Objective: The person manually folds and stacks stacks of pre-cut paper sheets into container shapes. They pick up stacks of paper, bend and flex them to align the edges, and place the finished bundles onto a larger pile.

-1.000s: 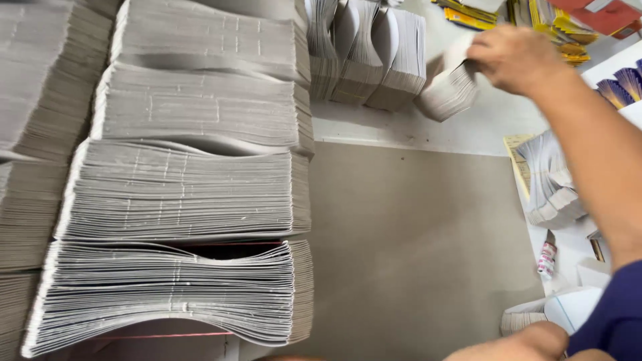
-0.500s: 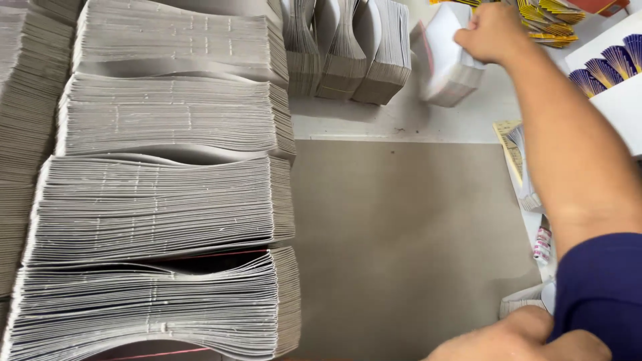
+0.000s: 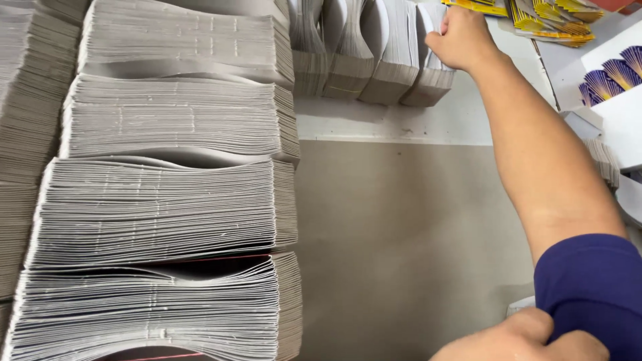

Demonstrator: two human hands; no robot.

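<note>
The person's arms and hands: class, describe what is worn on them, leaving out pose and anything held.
Both hands are bare: no gloves, rings or watch show on the right hand or the left hand. The right forearm is uncovered. A dark blue short sleeve of plain fabric, with no visible markings, covers the upper arm.

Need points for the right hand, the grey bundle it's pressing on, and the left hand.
right hand (image 3: 463, 37): head view, on the back of the hand.
grey bundle (image 3: 431, 80): head view, on its lower edge, under the hand.
left hand (image 3: 518, 337): head view, on the knuckles at the bottom edge.
</note>
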